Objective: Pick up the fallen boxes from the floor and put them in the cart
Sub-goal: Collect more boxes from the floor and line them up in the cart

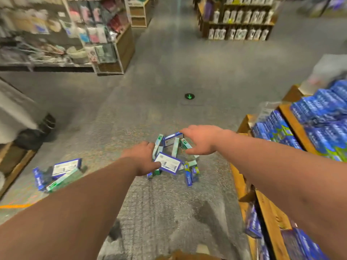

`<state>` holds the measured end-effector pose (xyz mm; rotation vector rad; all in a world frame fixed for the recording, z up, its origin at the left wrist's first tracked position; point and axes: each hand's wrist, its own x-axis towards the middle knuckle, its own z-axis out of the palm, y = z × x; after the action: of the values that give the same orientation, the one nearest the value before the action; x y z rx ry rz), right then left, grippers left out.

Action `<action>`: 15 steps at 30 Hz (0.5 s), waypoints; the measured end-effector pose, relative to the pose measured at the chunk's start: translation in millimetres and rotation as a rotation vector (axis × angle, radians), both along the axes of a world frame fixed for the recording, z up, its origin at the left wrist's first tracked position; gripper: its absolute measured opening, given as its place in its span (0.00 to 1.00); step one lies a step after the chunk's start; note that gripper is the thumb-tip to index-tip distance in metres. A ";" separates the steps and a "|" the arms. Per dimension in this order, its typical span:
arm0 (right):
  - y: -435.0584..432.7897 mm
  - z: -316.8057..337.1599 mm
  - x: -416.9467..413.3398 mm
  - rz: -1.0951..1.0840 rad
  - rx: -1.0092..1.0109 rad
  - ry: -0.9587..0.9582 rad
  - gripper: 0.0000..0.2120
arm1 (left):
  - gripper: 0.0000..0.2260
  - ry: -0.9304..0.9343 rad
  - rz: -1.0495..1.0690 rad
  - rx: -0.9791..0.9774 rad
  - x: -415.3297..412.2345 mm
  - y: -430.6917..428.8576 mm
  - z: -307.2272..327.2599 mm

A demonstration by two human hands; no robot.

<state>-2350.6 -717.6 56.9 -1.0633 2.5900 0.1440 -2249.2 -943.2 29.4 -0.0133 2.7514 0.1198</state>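
Between left hand (141, 156) and right hand (203, 140), boxes (168, 163), labels illegible.

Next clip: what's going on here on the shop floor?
A person reaches down with both hands to a pile of fallen boxes on the floor. The left hand touches a white-faced box; a grip is not clear. The right hand hovers open over the pile. A second cluster lies to the left.

Green arrow sign (189, 96) on floor (169, 72), print on boxes (168, 163) unreadable (too blurred)
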 end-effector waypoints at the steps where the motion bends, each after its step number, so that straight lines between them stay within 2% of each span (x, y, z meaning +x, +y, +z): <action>1: 11.0 -5.8 -13.5 -0.003 0.002 -0.012 0.37 | 0.35 0.001 0.004 -0.001 -14.8 10.3 -4.2; 6: 40.0 -37.4 -65.7 -0.018 0.044 -0.093 0.37 | 0.35 -0.042 0.030 0.008 -69.7 39.4 -25.3; 11: 37.0 -76.2 -119.8 -0.055 0.073 -0.164 0.36 | 0.34 -0.131 0.014 -0.009 -128.7 30.8 -57.7; 15: 27.0 -118.1 -172.6 -0.114 0.079 -0.214 0.41 | 0.33 -0.210 -0.039 0.018 -201.4 22.8 -104.2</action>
<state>-2523.2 -690.6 -61.3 -0.8512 2.4233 0.0974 -2450.7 -920.4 -74.8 0.0309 2.5397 0.1248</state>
